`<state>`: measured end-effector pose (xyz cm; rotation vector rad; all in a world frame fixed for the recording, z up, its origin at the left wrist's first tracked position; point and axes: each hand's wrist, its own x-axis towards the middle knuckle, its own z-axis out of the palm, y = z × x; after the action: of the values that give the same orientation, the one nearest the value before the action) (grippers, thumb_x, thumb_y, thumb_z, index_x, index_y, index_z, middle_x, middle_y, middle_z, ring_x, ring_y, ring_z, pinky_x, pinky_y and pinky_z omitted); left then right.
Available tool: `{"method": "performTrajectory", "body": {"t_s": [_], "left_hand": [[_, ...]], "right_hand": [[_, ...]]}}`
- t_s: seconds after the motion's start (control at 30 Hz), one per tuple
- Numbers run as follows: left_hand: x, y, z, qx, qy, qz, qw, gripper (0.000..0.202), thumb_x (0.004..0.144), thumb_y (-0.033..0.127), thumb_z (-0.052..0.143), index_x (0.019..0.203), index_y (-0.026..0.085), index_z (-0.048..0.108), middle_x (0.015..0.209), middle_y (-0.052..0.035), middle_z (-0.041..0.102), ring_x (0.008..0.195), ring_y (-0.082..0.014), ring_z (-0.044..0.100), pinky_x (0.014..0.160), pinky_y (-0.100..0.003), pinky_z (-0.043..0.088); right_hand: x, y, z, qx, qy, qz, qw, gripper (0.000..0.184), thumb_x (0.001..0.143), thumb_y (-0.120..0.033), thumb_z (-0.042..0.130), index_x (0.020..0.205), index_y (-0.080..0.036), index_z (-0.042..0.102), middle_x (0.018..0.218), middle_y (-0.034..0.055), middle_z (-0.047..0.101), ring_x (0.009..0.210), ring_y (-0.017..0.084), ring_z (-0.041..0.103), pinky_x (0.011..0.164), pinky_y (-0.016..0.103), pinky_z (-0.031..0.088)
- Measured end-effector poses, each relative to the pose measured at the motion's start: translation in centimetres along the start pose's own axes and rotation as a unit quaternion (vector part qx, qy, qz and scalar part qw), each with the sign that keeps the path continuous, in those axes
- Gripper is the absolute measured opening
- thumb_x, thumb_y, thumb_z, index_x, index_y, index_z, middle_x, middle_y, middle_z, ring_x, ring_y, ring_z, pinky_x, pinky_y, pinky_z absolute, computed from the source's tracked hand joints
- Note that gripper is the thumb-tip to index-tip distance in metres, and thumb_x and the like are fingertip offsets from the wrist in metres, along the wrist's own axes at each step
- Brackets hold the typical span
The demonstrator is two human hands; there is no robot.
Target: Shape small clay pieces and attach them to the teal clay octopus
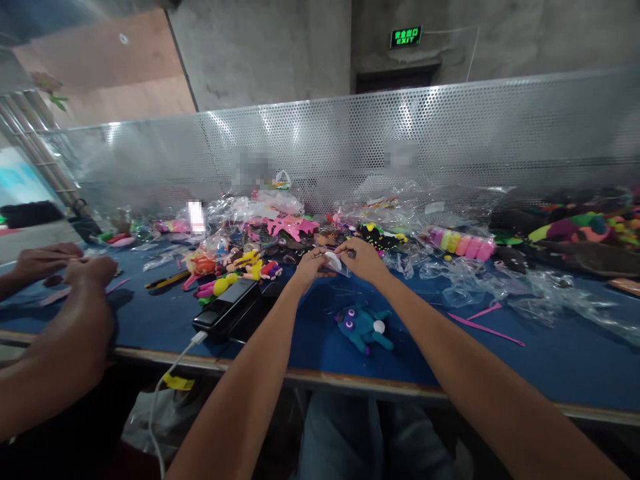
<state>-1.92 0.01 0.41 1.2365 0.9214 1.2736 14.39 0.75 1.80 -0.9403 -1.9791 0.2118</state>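
Note:
My left hand (pixel 311 268) has its fingers closed on one side of a small clear plastic bag of white clay (pixel 333 261). From the other side, my right hand (pixel 361 259) pinches the same bag, and both hands hold it just above the table. Below them lies a blue clay figure (pixel 356 325) with large purple-ringed eyes and a white round patch, touched by neither hand. Fine detail of the bag's opening is too small to make out.
A black power bank (pixel 226 308) with a white cable stands left of my forearm. Colourful clay figures (pixel 240 263) and crumpled plastic bags (pixel 465 280) crowd the back. Pink modelling tools (pixel 487 327) lie right. A co-worker's hands (pixel 85 267) work at far left. Behind rises a perforated metal screen (pixel 330 127).

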Motion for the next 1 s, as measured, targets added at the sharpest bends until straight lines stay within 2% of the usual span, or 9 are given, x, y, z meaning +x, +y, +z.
{"method": "performTrajectory", "body": {"t_s": [0.13,0.27,0.43,0.57,0.67,0.73,0.9,1.0], "left_hand": [[0.5,-0.3,0.0,0.024,0.006,0.026,0.999,0.018,0.060,0.017,0.067,0.077,0.015,0.062,0.068,-0.0017,0.060,0.062,-0.0143,0.059,0.058,-0.028,0.051],[1.0,-0.7,-0.1,0.037,0.000,0.066,0.997,0.010,0.059,0.013,0.064,0.067,0.014,0.059,0.066,0.0001,0.057,0.062,-0.0105,0.055,0.057,-0.020,0.045],[0.6,-0.4,-0.1,0.009,-0.042,0.050,0.998,0.017,0.060,0.019,0.067,0.073,0.015,0.057,0.074,-0.0017,0.059,0.069,-0.0142,0.058,0.061,-0.026,0.050],[0.1,-0.3,0.1,-0.003,-0.073,0.028,0.997,0.030,0.064,0.033,0.073,0.084,0.015,0.060,0.079,-0.0038,0.061,0.073,-0.0160,0.060,0.065,-0.031,0.053],[0.1,-0.6,0.2,0.015,-0.066,0.020,0.998,0.038,0.065,0.046,0.074,0.082,0.014,0.061,0.076,-0.0044,0.061,0.070,-0.0155,0.059,0.063,-0.031,0.053],[0.2,-0.7,0.2,0.018,-0.065,0.018,0.998,0.040,0.063,0.048,0.075,0.080,0.014,0.062,0.074,-0.0042,0.061,0.068,-0.0150,0.058,0.063,-0.031,0.053],[0.4,-0.6,0.2,0.020,-0.037,0.035,0.999,0.033,0.066,0.043,0.074,0.078,0.015,0.063,0.070,-0.0035,0.060,0.063,-0.0145,0.056,0.058,-0.030,0.052],[0.8,-0.6,-0.2,0.081,0.021,0.030,0.996,0.024,0.073,0.039,0.067,0.076,0.015,0.063,0.060,-0.0002,0.054,0.053,-0.0123,0.049,0.052,-0.028,0.049]], "right_hand": [[-0.1,0.0,-0.1,-0.052,-0.024,-0.004,0.998,0.016,0.081,-0.033,0.065,0.083,-0.019,0.072,0.089,0.0063,0.064,0.086,0.018,0.058,0.080,0.030,0.042],[0.0,0.1,-0.1,-0.057,-0.024,0.002,0.998,0.022,0.083,-0.039,0.063,0.084,-0.019,0.072,0.087,0.0058,0.063,0.085,0.018,0.057,0.077,0.029,0.040],[0.1,0.4,-0.2,-0.032,-0.002,-0.022,0.999,0.015,0.083,-0.034,0.064,0.087,-0.020,0.070,0.088,0.0049,0.065,0.086,0.018,0.057,0.078,0.028,0.040],[0.0,0.5,-0.3,-0.031,0.001,-0.026,0.999,0.011,0.083,-0.028,0.062,0.082,-0.020,0.069,0.085,0.0044,0.065,0.083,0.017,0.057,0.076,0.027,0.040],[-0.1,0.4,-0.3,-0.001,-0.005,-0.023,1.000,0.011,0.081,-0.026,0.060,0.076,-0.018,0.067,0.077,0.0030,0.064,0.074,0.015,0.056,0.069,0.026,0.041],[-0.2,0.3,-0.2,0.036,-0.006,0.005,0.999,0.012,0.079,-0.027,0.059,0.074,-0.017,0.065,0.069,0.0009,0.062,0.064,0.013,0.054,0.062,0.024,0.041],[0.3,0.7,0.0,0.122,0.059,0.056,0.989,0.015,0.072,-0.031,0.060,0.067,-0.017,0.062,0.062,0.0001,0.060,0.059,0.013,0.053,0.059,0.024,0.043],[0.7,1.7,-0.1,0.208,0.099,0.108,0.967,0.024,0.071,-0.040,0.061,0.071,-0.017,0.063,0.061,0.0003,0.058,0.055,0.013,0.052,0.053,0.026,0.046]]}}
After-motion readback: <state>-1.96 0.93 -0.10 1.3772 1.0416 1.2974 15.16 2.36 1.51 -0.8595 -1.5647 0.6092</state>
